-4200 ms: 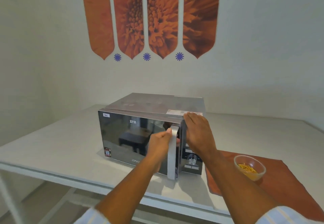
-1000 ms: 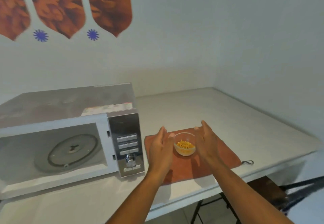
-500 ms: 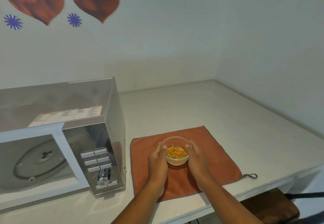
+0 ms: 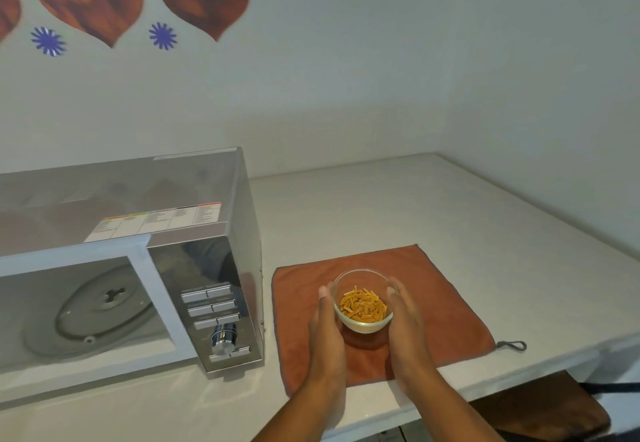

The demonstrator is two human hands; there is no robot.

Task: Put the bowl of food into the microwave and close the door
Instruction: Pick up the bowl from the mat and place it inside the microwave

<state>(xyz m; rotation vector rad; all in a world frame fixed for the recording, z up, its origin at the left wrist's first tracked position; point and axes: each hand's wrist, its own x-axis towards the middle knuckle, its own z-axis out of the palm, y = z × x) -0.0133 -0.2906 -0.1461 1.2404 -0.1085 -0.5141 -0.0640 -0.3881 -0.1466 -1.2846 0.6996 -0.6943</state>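
Small clear glass bowl (image 4: pixel 363 306) of orange food sticks: our left hand (image 4: pixel 327 329), right hand (image 4: pixel 407 325) cup its sides on rust cloth (image 4: pixel 446 306). Risk: smooth glass slipping, tilt spilling food.

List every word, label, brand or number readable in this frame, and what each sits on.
None can be read.
Sticker on the microwave top: a printed table with a coloured strip, too small and blurred.
Control panel buttons: faint markings, unreadable.
Blue starburst signs on the wall: decoration, no text.
Glass bowl and orange cloth: no markings visible.
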